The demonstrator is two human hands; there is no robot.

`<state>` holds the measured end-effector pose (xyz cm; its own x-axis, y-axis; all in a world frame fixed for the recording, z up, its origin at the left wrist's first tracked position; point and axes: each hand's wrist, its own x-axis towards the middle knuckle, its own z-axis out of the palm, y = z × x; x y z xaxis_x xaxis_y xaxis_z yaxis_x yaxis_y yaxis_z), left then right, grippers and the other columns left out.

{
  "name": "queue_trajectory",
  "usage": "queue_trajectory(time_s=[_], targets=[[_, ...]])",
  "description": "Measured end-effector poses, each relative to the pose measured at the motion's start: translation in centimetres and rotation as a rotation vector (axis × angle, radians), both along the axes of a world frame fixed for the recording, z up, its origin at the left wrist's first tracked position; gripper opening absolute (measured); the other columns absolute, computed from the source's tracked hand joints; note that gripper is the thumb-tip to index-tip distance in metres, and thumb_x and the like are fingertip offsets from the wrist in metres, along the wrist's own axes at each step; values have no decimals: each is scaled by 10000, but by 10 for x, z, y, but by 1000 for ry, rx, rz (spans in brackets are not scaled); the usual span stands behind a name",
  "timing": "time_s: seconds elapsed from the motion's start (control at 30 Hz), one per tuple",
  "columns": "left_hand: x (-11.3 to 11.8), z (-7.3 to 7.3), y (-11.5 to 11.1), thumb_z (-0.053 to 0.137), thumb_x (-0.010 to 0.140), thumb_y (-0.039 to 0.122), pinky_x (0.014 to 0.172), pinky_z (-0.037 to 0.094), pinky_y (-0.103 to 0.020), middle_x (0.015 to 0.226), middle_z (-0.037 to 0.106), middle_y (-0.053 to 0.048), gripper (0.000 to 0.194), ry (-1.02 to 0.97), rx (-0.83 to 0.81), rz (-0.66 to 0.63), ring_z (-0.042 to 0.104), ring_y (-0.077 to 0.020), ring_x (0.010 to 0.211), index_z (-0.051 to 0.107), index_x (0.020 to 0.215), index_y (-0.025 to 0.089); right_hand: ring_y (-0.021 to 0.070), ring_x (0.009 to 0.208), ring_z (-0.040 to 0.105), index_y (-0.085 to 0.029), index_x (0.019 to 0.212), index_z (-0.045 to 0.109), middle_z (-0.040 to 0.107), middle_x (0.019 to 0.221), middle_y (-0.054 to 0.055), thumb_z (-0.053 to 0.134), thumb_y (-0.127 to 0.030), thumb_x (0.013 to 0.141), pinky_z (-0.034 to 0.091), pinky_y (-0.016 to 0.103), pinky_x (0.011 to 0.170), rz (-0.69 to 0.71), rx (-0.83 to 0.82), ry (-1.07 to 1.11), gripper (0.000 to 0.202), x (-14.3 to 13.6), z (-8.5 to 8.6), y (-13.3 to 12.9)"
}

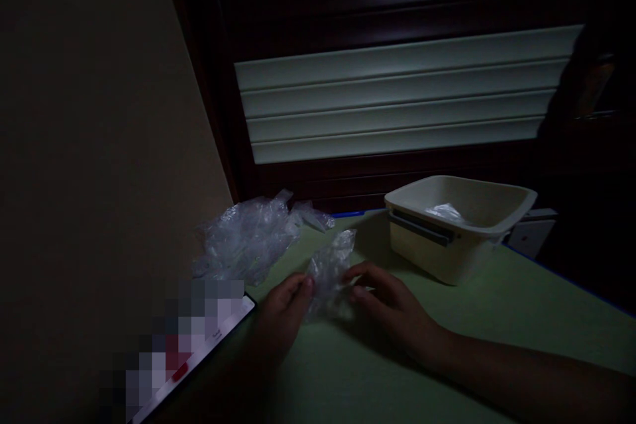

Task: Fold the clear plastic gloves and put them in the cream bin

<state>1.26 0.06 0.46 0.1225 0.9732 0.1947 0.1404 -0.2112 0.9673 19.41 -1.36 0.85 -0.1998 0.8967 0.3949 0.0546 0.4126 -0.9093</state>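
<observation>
A clear, crinkled plastic bag (330, 268) is held up over the green tabletop. My left hand (284, 311) pinches its left edge between thumb and fingers. At the bag's right side is my right hand (385, 305), thumb and forefinger curved with a gap between them; the fingertips are close to the plastic, and whether they touch it I cannot tell. Left of the bag lies a loose heap of similar clear plastic bags (248, 238). To the right stands a cream plastic bin (422, 255) with a dark grey handle, and some clear plastic (447, 213) lies inside it.
A lit phone or tablet (218, 338), partly blurred out, rests at the lower left near my left forearm. The green table (377, 384) has a blue edge. Behind it is a dark panel with pale slats (397, 93); a wall (99, 112) rises at left. The light is dim.
</observation>
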Motion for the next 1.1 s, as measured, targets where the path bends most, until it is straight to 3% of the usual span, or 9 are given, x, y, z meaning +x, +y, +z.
queue_trajectory(time_s=[0.1, 0.17, 0.33, 0.53, 0.73, 0.9, 1.0, 1.1], targets=[[1, -1, -1, 529, 777, 526, 660, 456, -276, 714, 621, -47, 395, -73, -81, -151, 588, -188, 694, 628, 805, 145, 188, 825, 567, -220, 985, 600, 599, 928, 53, 655, -344, 716, 470, 273, 632, 31, 47, -116, 301, -1, -3, 0], [1, -2, -2, 561, 757, 538, 675, 452, -272, 723, 623, -49, 406, -136, -133, -214, 592, -188, 714, 635, 815, 143, 182, 801, 575, -210, 952, 618, 617, 893, 48, 644, -299, 731, 472, 282, 656, 42, 76, -181, 239, -1, -5, 2], [1, -8, 2, 610, 717, 552, 659, 436, -259, 715, 607, -42, 426, -173, -152, -213, 575, -169, 678, 638, 793, 133, 162, 698, 582, -187, 789, 638, 642, 759, 29, 595, -310, 787, 458, 276, 637, 18, 3, -165, 130, -2, -11, 8], [0, -7, 5, 596, 730, 554, 569, 397, -220, 657, 554, -8, 416, -172, -106, -52, 520, -140, 617, 586, 728, 138, 169, 736, 572, -195, 763, 611, 616, 774, 29, 573, -339, 810, 460, 267, 642, -49, 39, -76, 157, -1, -11, 7], [-4, -7, 5, 574, 744, 543, 641, 411, -237, 676, 562, -1, 390, -168, -87, 117, 538, -161, 686, 557, 698, 156, 171, 759, 538, -215, 815, 548, 569, 807, 33, 503, -373, 860, 449, 274, 670, -110, 155, 4, 170, 1, -10, 3], [-8, -11, 17, 528, 675, 670, 595, 446, -260, 677, 567, -4, 502, -245, -109, 223, 569, -169, 643, 512, 721, 171, 147, 701, 513, -228, 853, 517, 547, 799, 12, 477, -382, 885, 433, 248, 623, -84, 115, 89, 162, 2, -13, 5], [-8, -7, 17, 489, 657, 716, 591, 450, -249, 698, 568, -3, 546, -275, -72, 256, 571, -160, 652, 503, 735, 176, 154, 713, 517, -227, 834, 514, 553, 786, 14, 506, -408, 864, 436, 252, 625, -63, 80, 136, 183, 2, -12, 5], [-3, -4, 9, 596, 632, 636, 585, 439, -233, 691, 584, 2, 486, -252, -30, 222, 565, -157, 653, 549, 784, 177, 158, 700, 528, -217, 788, 526, 563, 765, 17, 544, -416, 833, 439, 256, 614, -35, 52, 125, 204, 0, -8, 3]])
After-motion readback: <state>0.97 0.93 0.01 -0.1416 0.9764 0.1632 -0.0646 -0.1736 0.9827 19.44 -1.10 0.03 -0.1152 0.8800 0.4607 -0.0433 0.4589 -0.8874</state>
